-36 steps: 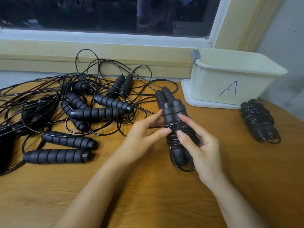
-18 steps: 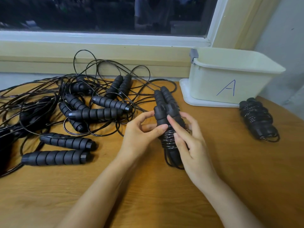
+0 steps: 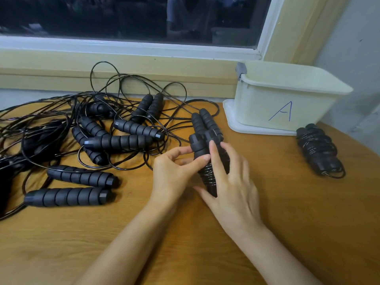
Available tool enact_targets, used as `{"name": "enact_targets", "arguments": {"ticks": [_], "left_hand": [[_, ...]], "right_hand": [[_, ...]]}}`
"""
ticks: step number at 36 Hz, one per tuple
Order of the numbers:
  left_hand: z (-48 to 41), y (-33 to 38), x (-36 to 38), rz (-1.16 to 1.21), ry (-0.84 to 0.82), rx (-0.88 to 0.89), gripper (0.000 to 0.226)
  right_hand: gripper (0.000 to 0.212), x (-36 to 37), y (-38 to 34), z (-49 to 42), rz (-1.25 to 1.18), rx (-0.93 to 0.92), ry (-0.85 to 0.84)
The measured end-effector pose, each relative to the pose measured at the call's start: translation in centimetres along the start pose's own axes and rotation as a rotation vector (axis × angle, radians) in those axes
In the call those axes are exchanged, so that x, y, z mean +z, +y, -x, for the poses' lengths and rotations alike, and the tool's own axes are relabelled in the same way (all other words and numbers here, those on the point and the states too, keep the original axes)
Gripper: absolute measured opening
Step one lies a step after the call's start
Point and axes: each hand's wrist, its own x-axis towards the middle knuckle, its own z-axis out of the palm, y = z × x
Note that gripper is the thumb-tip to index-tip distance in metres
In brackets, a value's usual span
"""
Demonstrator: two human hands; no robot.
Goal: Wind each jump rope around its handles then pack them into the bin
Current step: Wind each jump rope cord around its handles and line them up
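1. The wooden table is bare along its near edge and between the hands and the bin.
2. Loose jump ropes sprawl in a tangle over the table's left half, back to the window sill.
3. The bin, marked A, stands at the back right.
4. The left hand has a pinching grip on the half-wound jump rope mid-table. The right hand has its grip closed around it too.
5. A wound jump rope lies just beside the bin, near the right edge.
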Motion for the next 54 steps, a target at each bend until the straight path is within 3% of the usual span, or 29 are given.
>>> {"name": "enact_targets", "arguments": {"ticks": [5,11,14,18,24,28,31,35,46,54], "left_hand": [[0.1,0.0,0.1,-0.052,-0.072,0.077,0.03],[-0.5,0.2,-0.6,-0.275,-0.198,0.192,0.048],[-0.9,0.0,-0.9,-0.387,-0.179,0.241,0.051],[-1.1,-0.3,-1.2,-0.476,-0.092,0.3,0.043],[-0.8,0.6,-1.1,-0.18,-0.172,0.224,0.034],[-0.8,1.1,-1.2,0.022,-0.283,0.086,0.045],[-0.8,1.2,-1.4,0.06,-0.369,0.032,0.037],[-0.8,1.1,-1.5,0.115,-0.394,-0.021,0.044],[-0.6,1.0,-0.6,0.205,-0.103,-0.088,0.042],[-0.1,1.1,-0.2,0.142,-0.069,-0.034,0.044]], "right_hand": [[0.076,0.0,0.5,0.0,0.064,-0.046,0.069],[0.063,0.3,1.4,0.1,-0.047,-0.042,0.147],[0.051,0.2,1.7,0.0,-0.15,-0.05,0.178],[0.052,0.2,1.8,0.0,-0.302,-0.026,0.187],[0.053,0.3,1.7,0.2,-0.513,-0.011,0.205],[0.051,0.5,1.7,0.4,-0.64,-0.028,0.187],[0.051,0.5,1.7,0.4,-0.711,-0.036,0.146],[0.048,0.6,1.7,0.3,-0.751,-0.053,0.125],[0.05,0.9,1.0,0.4,-0.48,-0.039,0.128],[0.051,0.5,0.9,0.4,-0.243,-0.081,0.204]]}}
